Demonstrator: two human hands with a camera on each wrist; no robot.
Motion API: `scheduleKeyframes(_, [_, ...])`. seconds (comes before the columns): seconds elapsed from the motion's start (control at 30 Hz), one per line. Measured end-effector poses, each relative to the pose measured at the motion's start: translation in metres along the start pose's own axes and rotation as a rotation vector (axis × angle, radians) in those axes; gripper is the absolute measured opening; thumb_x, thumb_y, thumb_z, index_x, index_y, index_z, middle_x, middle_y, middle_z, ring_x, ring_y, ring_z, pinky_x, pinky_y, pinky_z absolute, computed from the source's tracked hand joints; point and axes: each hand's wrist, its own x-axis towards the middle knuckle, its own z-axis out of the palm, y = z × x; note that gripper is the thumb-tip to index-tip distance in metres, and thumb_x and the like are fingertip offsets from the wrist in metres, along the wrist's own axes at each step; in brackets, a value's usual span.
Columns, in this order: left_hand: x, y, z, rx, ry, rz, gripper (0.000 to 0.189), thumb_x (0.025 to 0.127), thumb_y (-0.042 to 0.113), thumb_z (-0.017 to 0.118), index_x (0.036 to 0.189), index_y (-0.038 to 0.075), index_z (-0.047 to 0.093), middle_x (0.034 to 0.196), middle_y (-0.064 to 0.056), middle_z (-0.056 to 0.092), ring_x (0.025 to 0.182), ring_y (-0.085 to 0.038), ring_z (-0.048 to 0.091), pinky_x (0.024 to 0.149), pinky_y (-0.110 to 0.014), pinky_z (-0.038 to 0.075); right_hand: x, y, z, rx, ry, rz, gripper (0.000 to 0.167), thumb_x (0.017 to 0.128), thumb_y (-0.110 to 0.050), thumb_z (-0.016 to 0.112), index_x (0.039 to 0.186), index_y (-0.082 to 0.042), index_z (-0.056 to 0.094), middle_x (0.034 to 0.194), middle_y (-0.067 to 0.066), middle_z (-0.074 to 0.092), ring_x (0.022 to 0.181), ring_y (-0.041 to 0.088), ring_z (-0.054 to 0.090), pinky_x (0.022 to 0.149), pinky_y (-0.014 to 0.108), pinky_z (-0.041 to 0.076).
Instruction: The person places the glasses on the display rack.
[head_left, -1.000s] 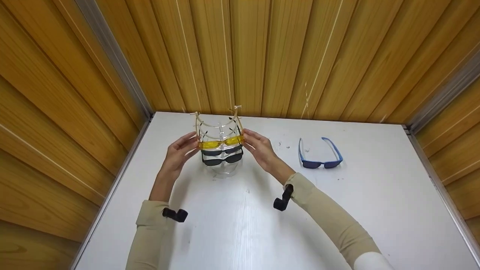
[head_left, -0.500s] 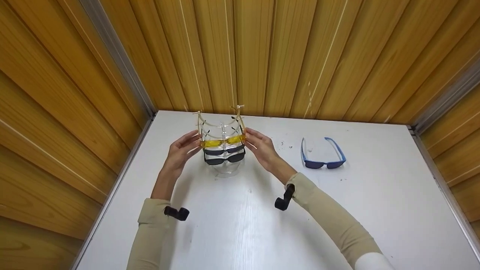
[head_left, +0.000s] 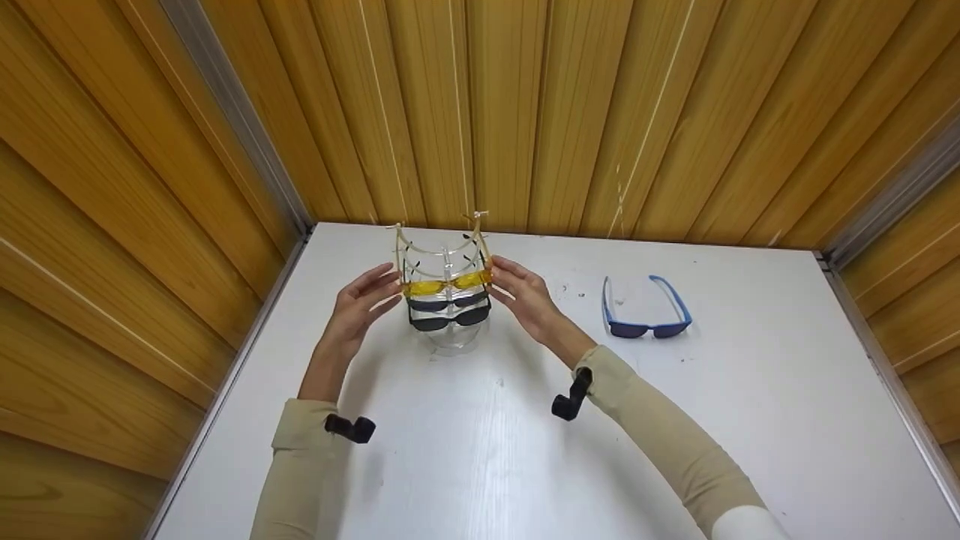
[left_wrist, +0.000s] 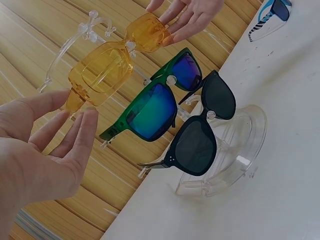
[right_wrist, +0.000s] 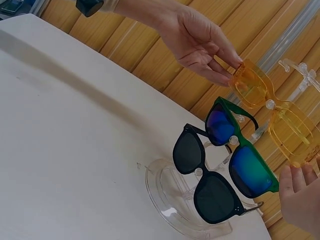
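Both sleeves sit a touch farther apart than half a second ago; otherwise everything keeps its place. The left hand and right hand still pinch opposite ends of the transparent yellow glasses, which remain uppermost at the clear display stand, on the desk's far left. Below them stay the green-framed mirrored sunglasses, then the black sunglasses. Well to the right, the blue-armed sunglasses lie unmoved, lenses on the near side.

2 beige sleeves; 2 black wrist cameras; white upper sleeve
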Motion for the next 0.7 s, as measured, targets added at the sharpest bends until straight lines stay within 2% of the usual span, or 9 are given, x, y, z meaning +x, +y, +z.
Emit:
scheduleKeyframes(0.13, [-0.003, 0.000, -0.007, 0.030, -0.019, -0.012, 0.052, 0.099, 0.011, 0.067, 0.148, 0.008, 0.051, 0.146, -0.013, 0.058, 0.115, -0.014, 0.068, 0.105, -0.032, 0.056, 0.000, -0.003, -0.007, -0.015, -0.004, -0.001, 0.048, 0.105, -0.008, 0.053, 0.152, 0.000, 0.043, 0.143, 0.010, 0.057, 0.125, 0.019, 0.059, 0.120, 0.039, 0.043])
scheduleKeyframes(0.37, [-0.011, -0.004, -0.021, 0.058, -0.052, -0.050, 0.051, 0.099, 0.017, 0.068, 0.147, 0.010, 0.052, 0.150, -0.015, 0.056, 0.122, -0.017, 0.066, 0.108, -0.033, 0.054, -0.006, -0.004, -0.023, -0.031, -0.008, 0.005, 0.047, 0.105, -0.010, 0.054, 0.151, -0.002, 0.045, 0.156, 0.018, 0.046, 0.146, 0.032, 0.045, 0.122, 0.040, 0.041])
scheduleKeyframes(0.7, [-0.022, -0.013, -0.030, 0.085, -0.087, -0.050, 0.050, 0.100, 0.018, 0.067, 0.147, 0.008, 0.052, 0.145, -0.012, 0.061, 0.118, -0.015, 0.068, 0.105, -0.031, 0.056, -0.026, -0.001, -0.057, -0.099, -0.038, 0.013, 0.050, 0.106, -0.013, 0.054, 0.153, -0.002, 0.042, 0.158, 0.020, 0.044, 0.148, 0.033, 0.043, 0.123, 0.041, 0.040])
